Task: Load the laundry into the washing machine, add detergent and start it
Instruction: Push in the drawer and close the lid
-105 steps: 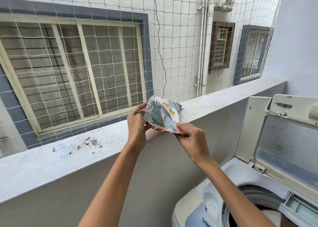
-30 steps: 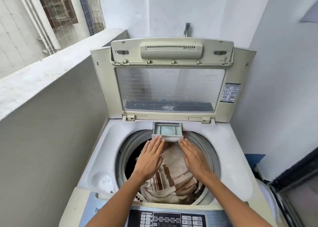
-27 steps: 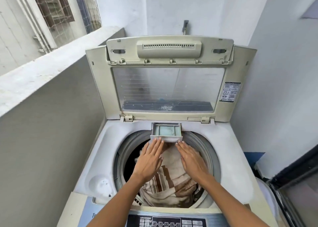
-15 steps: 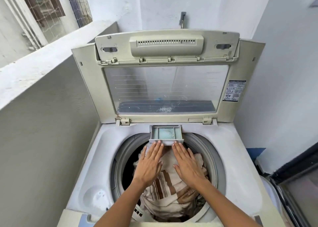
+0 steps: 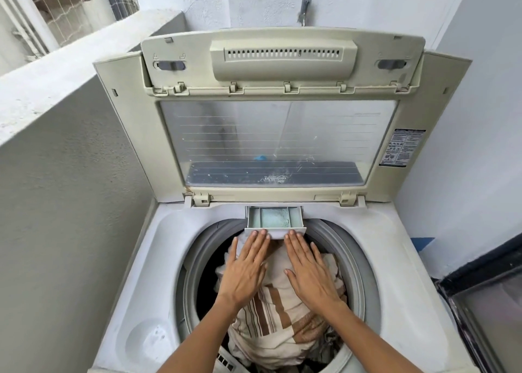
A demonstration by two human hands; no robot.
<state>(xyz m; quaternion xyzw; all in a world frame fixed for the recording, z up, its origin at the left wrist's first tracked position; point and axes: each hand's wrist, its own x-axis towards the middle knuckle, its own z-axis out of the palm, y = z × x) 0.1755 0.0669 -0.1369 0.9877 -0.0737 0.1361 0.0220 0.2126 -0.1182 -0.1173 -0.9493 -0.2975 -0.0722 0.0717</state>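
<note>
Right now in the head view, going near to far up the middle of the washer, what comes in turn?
Striped beige-and-brown cloth in the drum → two flat hands → small pulled-out detergent drawer → raised cream lid with clear window → wall tap.

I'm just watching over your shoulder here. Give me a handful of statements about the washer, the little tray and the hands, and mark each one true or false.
1. The washing machine lid is closed. False: it stands raised behind the drum.
2. The detergent drawer is pulled out, with pale powder in its middle compartment. True.
3. The left hand holds a detergent packet. False: it is flat and empty, fingertips at the drawer's front edge.
4. The right hand lies flat, its fingertips also at the drawer's front. True.
5. The drum is empty. False: it holds laundry, with a cream cloth with brown stripes on top.
</note>
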